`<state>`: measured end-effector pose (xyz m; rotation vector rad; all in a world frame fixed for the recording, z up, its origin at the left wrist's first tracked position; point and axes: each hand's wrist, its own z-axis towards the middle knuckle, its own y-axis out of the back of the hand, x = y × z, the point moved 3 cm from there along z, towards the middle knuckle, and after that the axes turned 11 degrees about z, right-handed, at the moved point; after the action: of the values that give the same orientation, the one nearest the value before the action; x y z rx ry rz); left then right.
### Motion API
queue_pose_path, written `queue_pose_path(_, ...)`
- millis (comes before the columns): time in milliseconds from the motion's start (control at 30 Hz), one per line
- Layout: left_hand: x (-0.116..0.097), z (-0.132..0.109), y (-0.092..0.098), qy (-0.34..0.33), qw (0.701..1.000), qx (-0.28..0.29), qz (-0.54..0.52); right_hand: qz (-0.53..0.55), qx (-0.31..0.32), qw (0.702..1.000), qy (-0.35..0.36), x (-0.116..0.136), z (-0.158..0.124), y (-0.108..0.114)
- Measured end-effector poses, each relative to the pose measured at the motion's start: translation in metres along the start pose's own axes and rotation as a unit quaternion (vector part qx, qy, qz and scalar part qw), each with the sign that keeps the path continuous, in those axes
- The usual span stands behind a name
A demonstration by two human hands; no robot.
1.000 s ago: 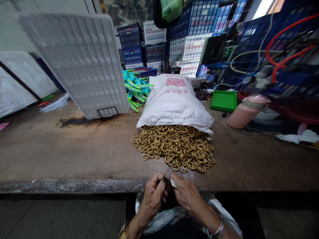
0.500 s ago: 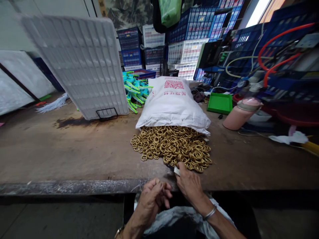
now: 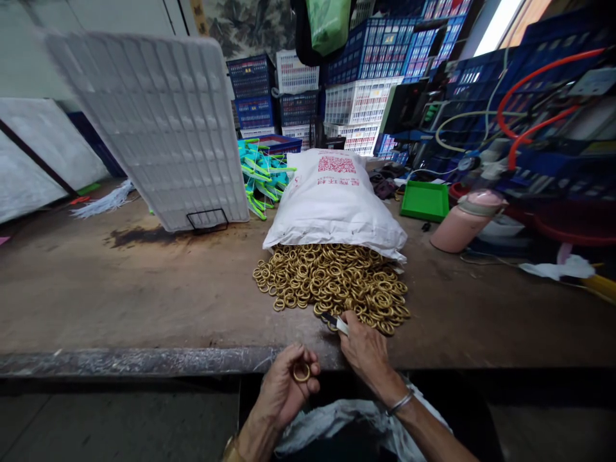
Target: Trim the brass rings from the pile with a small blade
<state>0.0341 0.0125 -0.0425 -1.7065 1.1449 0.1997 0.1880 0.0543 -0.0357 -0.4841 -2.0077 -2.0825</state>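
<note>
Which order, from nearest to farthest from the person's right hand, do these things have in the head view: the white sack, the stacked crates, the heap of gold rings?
From the right hand:
1. Heap of gold rings: directly ahead.
2. White sack: just behind the heap.
3. Stacked crates: background, beyond the sack.

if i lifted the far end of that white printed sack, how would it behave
The white printed sack would probably sag rather than stay stiff, as its surface bulges and creases. It is likely heavy, since it looks plump, though its contents are hidden. Gold-coloured rings might slide out, given the heap at its near edge.
</note>
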Motion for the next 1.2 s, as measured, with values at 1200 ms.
queue_pose_path(1200, -0.013, 0.018, -0.013, -0.164, 0.920, -0.029, 0.354, 0.488, 0.148, 0.860, 0.023, 0.028, -0.010, 0.002)
